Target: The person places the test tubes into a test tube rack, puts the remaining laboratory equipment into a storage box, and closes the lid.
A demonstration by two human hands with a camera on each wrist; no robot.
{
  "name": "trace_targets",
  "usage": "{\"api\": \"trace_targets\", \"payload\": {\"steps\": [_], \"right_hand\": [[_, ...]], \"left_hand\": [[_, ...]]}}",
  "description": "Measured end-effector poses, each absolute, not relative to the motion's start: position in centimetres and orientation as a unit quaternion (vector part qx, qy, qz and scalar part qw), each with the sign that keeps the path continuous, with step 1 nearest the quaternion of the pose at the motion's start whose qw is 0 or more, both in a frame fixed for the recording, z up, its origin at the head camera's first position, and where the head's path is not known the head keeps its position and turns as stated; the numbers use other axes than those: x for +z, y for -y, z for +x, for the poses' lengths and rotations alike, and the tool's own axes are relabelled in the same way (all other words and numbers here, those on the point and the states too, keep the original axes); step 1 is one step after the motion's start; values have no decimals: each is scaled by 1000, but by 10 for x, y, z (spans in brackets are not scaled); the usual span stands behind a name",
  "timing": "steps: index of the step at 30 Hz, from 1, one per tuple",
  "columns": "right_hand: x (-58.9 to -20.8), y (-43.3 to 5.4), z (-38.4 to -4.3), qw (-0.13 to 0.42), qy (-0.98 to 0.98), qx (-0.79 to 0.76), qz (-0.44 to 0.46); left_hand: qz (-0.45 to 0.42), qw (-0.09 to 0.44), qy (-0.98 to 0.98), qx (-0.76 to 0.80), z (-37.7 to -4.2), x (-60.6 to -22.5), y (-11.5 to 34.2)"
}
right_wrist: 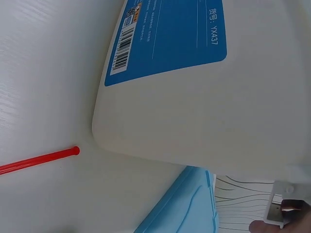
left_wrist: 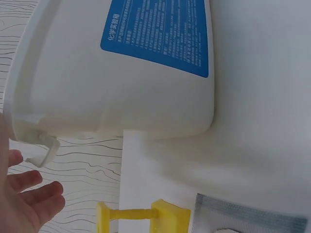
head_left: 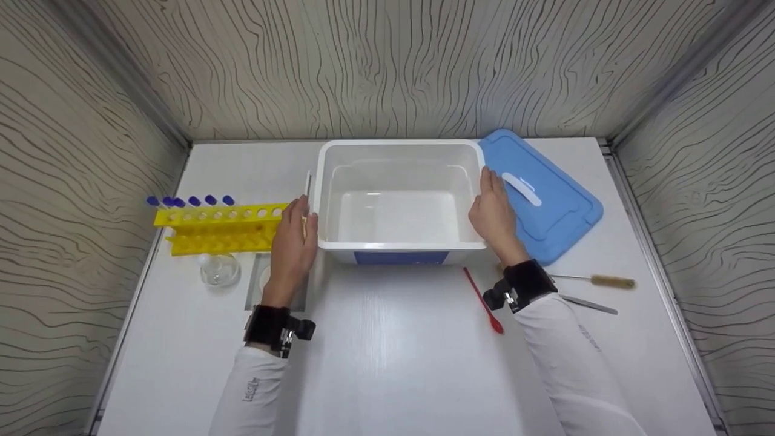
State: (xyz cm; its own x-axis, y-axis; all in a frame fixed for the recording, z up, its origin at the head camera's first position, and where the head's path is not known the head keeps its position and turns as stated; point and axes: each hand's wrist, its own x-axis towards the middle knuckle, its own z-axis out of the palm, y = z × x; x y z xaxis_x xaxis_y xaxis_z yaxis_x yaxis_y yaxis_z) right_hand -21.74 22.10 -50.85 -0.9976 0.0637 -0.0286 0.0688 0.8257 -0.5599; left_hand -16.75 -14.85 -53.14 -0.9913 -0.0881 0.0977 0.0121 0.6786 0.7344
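Note:
A white plastic box (head_left: 402, 246) without a lid on it stands at the back middle of the table, and its inside looks bare. My left hand (head_left: 292, 245) is at the box's left side, fingers mostly straight. In the left wrist view, those fingers (left_wrist: 41, 199) spread beside a white latch (left_wrist: 46, 150) under the rim. Against the right side lies my right hand (head_left: 493, 215), its fingers pointing toward the back. The right wrist view has a fingertip (right_wrist: 262, 226) close to the other latch (right_wrist: 282, 189); most of that hand is out of frame. A blue label (left_wrist: 160, 34) covers the box's front.
To the left are a yellow test tube rack (head_left: 212, 245) with several blue-capped tubes, a glass vessel (head_left: 219, 272) and a grey packet (head_left: 257, 284). The blue lid (head_left: 563, 212) lies at right. A red spoon (head_left: 484, 300), a brush (head_left: 611, 281) and tweezers (head_left: 590, 304) are nearer.

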Motion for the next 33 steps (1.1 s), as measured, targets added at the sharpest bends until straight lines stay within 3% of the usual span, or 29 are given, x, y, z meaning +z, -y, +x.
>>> {"api": "trace_targets", "payload": {"steps": [12,27,33], "right_hand": [[-509,-222,-219,5,-960,-277,38],[-508,-219,-216,-10,-961,-272,42],[-511,-219,-213,-19,-960,-279,29]], "left_hand": [[71,63,925,-368,-136,-571,185],[129,-97,957,-240,-125,-613,209],[139,-122,958,-217,-126,-618,211]]}}
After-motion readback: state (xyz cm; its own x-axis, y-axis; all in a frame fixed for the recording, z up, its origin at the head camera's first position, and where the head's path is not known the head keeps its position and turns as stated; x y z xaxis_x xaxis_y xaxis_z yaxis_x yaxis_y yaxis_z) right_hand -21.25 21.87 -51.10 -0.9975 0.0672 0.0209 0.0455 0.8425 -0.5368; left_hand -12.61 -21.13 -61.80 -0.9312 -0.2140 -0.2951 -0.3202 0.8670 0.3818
